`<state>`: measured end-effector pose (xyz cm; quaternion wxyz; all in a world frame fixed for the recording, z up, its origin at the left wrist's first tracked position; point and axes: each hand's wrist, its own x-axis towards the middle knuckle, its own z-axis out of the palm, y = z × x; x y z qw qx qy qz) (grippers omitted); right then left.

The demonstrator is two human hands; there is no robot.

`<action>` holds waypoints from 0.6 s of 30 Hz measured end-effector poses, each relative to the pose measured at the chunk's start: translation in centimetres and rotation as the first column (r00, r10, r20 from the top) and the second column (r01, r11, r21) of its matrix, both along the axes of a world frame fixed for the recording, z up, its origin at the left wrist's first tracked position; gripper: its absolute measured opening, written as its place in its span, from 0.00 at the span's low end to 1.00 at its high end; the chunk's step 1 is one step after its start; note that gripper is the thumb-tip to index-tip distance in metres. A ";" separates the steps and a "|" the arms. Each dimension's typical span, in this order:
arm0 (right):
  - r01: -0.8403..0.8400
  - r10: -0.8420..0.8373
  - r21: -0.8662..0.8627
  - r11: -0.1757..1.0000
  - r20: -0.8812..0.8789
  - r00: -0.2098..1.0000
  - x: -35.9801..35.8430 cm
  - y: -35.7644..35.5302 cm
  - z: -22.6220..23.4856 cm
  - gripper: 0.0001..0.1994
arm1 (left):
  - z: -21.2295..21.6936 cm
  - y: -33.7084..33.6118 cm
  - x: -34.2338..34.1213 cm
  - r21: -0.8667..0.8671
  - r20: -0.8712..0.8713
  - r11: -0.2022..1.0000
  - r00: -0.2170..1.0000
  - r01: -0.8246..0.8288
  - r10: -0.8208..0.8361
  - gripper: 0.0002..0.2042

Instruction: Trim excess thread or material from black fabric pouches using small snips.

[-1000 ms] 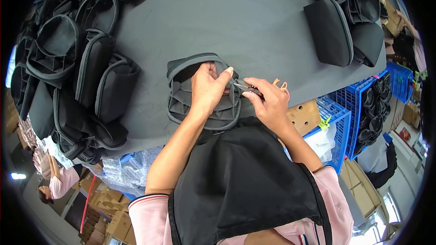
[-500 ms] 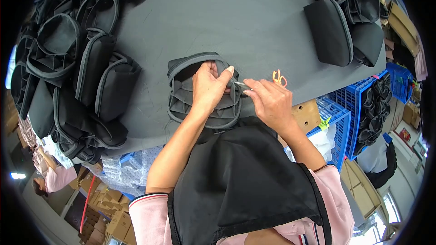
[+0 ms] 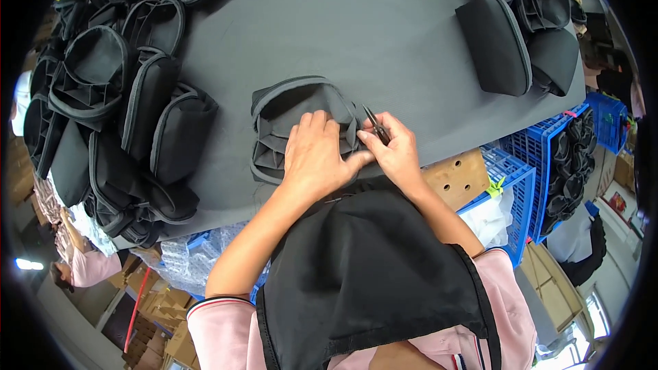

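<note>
An open black pouch (image 3: 269,145) with inner dividers and a thick zipper rim lies on the table before me. My left hand (image 3: 317,154) reaches over its opening, fingers down inside, with the thumb along the near right side; it grips that side of the pouch. At the pouch's right edge is my right hand (image 3: 396,153), closed round small pointed scissors (image 3: 377,129) whose dark blades point up and away. The scissors' handles are hidden in the hand. My right thumb and fingertip touch or nearly touch the pouch's rim.
Many similar black pouches (image 3: 184,130) are heaped on the left of the grey-covered table (image 3: 329,20). Several more pouches (image 3: 493,44) stand at far right. Blue crates (image 3: 521,178) and a wooden board with holes (image 3: 458,179) are beyond the right edge. Bubble wrap (image 3: 188,257) lies at lower left.
My left hand has slid nearer, its thumb now at the pouch's near right side. My right hand has moved left to the rim; the scissors have turned from pointing left to pointing away.
</note>
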<state>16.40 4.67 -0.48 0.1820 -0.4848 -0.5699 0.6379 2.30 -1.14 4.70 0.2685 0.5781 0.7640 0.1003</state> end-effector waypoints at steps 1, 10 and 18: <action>-0.006 0.006 0.059 0.998 0.000 1.000 -0.1 0.1 -0.1 0.06 | -0.4 0.1 0.0 0.000 0.000 1.000 1.000 0.003 -0.003 0.24; -0.002 0.001 0.100 0.995 0.017 1.000 -0.6 0.4 -2.3 0.07 | -3.9 1.2 -0.4 0.006 0.039 0.998 0.998 -0.057 0.056 0.07; 0.001 -0.016 -0.296 0.955 -0.049 0.999 -0.3 1.5 -2.4 0.06 | -3.7 1.5 -0.7 -0.026 0.093 0.995 0.991 -0.097 0.099 0.07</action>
